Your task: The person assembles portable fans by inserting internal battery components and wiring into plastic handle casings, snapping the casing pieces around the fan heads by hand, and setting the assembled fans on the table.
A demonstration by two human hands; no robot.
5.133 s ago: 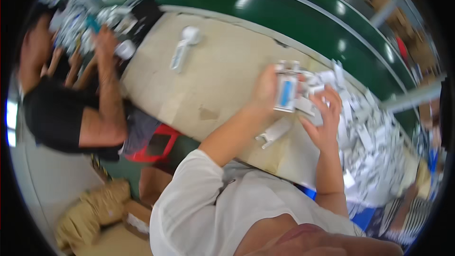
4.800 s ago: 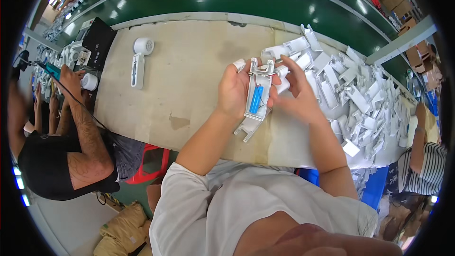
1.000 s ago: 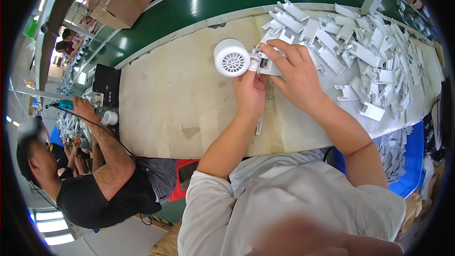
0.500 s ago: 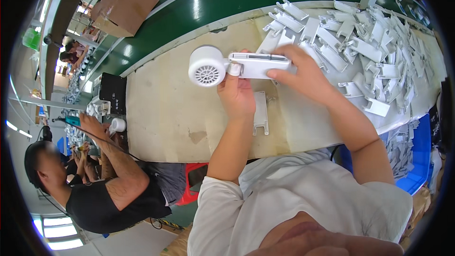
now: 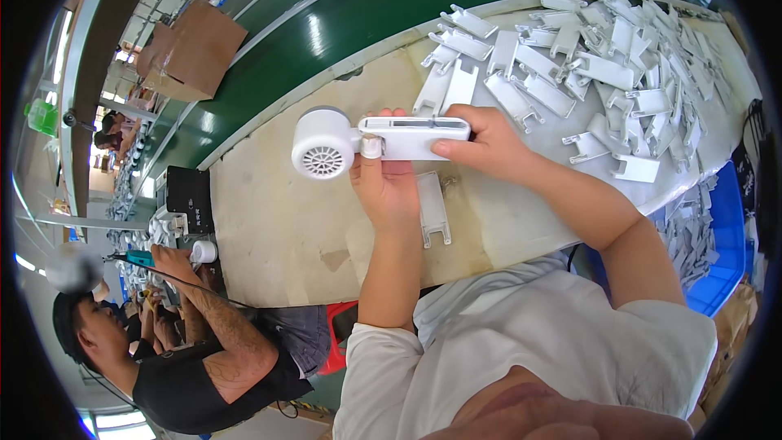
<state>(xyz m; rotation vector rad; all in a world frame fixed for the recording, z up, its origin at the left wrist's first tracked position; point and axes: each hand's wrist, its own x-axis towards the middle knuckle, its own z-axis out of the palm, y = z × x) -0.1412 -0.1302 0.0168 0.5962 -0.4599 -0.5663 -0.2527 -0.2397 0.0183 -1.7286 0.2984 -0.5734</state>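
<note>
Above the worktable I hold a white handheld fan [image 5: 411, 143], its round grilled head on the left and its flat handle on the right. Along the handle's upper edge runs a narrow dark slot. My left hand [image 5: 388, 195] supports the fan from below near the hinge, thumb in front and fingers behind. At the handle's right end, my right hand [image 5: 490, 145] grips it with the thumb on the front face. A loose white handle cover [image 5: 433, 208] lies on the table just beyond my left forearm's right side.
A heap of white handle covers [image 5: 603, 71] spreads over the table's right side. A blue bin [image 5: 725, 257] of parts stands below the right edge. At left a co-worker [image 5: 204, 375] holds a teal power screwdriver [image 5: 140, 258]. A green conveyor belt [image 5: 366, 20] runs behind.
My view has shifted a little. Both hands and the fan have moved slightly left and nearer to me; my right fingers now sit lower around the handle's end.
</note>
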